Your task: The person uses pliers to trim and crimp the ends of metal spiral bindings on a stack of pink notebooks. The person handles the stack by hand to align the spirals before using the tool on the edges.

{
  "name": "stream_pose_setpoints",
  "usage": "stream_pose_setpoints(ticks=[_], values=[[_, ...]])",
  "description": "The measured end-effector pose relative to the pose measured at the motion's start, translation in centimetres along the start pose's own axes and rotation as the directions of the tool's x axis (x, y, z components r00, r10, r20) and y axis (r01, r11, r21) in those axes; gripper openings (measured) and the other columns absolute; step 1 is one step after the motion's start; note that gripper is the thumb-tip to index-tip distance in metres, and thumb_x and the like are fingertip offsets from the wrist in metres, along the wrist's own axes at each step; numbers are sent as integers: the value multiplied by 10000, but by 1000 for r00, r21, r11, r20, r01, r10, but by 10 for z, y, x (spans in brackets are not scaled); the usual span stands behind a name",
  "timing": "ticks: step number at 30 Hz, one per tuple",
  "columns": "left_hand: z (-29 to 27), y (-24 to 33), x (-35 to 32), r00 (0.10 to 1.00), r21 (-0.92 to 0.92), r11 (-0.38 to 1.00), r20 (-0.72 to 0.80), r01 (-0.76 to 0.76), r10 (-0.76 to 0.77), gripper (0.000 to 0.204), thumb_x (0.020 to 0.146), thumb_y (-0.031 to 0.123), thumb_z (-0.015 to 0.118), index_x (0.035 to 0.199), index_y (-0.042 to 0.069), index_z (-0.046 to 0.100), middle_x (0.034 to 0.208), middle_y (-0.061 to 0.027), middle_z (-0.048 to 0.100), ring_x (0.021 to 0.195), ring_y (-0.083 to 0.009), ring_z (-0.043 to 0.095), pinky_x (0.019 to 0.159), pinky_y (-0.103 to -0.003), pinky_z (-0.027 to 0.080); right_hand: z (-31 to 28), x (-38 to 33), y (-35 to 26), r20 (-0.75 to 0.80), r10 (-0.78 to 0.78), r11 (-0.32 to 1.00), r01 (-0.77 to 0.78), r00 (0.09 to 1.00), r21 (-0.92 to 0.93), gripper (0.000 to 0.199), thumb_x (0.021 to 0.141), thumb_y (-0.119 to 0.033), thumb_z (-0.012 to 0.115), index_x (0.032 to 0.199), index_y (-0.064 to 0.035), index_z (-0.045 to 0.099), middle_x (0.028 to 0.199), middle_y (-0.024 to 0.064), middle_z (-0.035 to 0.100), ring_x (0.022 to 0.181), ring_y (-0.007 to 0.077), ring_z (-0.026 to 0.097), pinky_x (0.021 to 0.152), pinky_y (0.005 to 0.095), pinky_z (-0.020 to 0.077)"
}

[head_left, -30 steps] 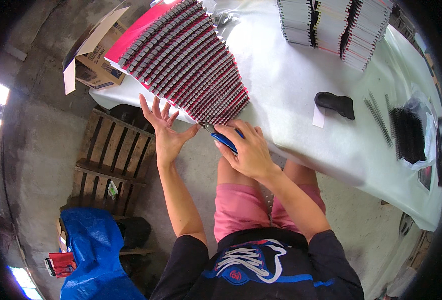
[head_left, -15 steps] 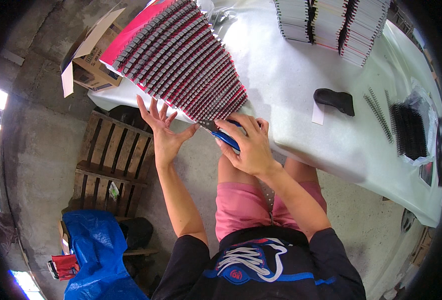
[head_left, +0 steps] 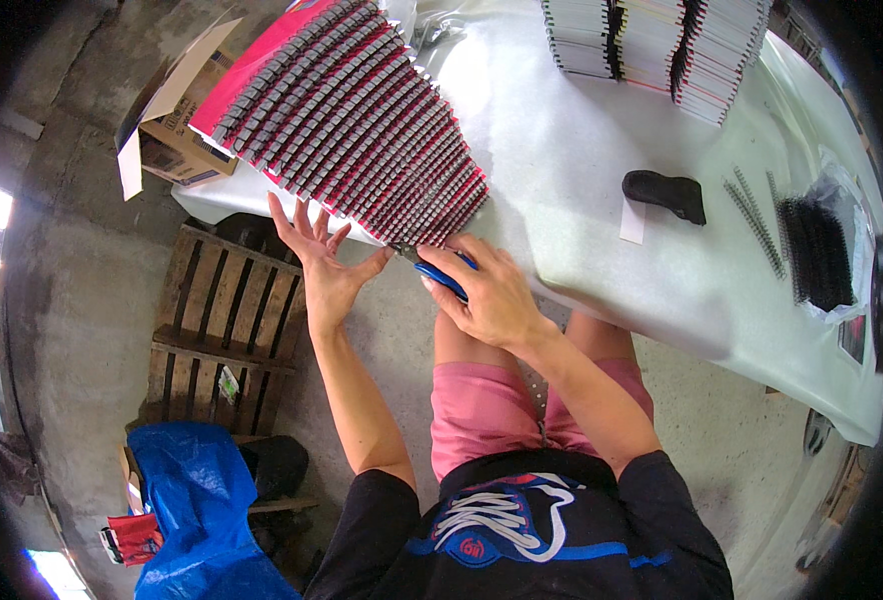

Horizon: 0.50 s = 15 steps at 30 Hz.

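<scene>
A fanned stack of spiral-bound books [head_left: 352, 125] with grey coils and red covers lies at the table's front left. My right hand [head_left: 497, 295] is closed around the blue handles of a pair of pliers [head_left: 442, 278]. The dark jaws of the pliers are at the stack's near lower corner, partly hidden by my fingers. Beside that corner my left hand [head_left: 327, 275] is open, its fingers spread under the stack's left edge. Its thumb tip is close to the jaws; whether it touches the books I cannot tell.
On the white-covered table [head_left: 552, 180] are more bound books [head_left: 652, 50], a black pouch-like object [head_left: 667, 195], loose black coils [head_left: 755, 222] and a bag of coils [head_left: 817, 250]. An open cardboard box [head_left: 187, 135], a wooden pallet [head_left: 227, 320] and a blue tarp [head_left: 197, 500] are at the left.
My right hand and the pliers have shifted slightly left, and its fingers have drawn closer together around the handles. My left hand stays spread in nearly the same place.
</scene>
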<state>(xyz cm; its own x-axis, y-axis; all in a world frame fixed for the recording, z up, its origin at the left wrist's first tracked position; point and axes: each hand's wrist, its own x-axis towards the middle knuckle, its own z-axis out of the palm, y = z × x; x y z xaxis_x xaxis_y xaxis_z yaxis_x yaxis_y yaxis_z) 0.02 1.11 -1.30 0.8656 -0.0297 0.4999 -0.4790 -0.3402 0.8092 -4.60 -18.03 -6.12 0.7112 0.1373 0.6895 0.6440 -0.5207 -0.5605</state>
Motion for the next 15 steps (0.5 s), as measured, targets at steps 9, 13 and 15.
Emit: stream_pose_setpoints(ticks=[9,13,15], values=[[0,4,0,1000,43,999,17,15,-16,1403,484,48,871,1431,210,-151,1467,-227,85,1298,-383,301,971,-470,378,-8,6,-5,209,354,805,-411,911,427,341,842,-262,605,1135,-96,555,921,107,603,824,252,610,699,388,444],[-1,1,-1,999,46,999,46,-9,7,1401,487,42,865,1432,209,-155,1472,-222,79,1302,-380,299,972,-474,374,-15,-4,-10,57,181,983,-181,982,-20,379,798,-259,633,1149,-139,560,1057,81,546,982,258,532,871,431,334],[-1,0,-1,999,48,999,47,-15,13,1398,489,39,863,1433,210,-155,1474,-221,77,1304,-378,297,972,-476,374,-12,-6,-8,24,125,987,-121,992,-108,388,796,-254,636,1160,-142,559,1075,86,541,986,246,529,889,422,315]])
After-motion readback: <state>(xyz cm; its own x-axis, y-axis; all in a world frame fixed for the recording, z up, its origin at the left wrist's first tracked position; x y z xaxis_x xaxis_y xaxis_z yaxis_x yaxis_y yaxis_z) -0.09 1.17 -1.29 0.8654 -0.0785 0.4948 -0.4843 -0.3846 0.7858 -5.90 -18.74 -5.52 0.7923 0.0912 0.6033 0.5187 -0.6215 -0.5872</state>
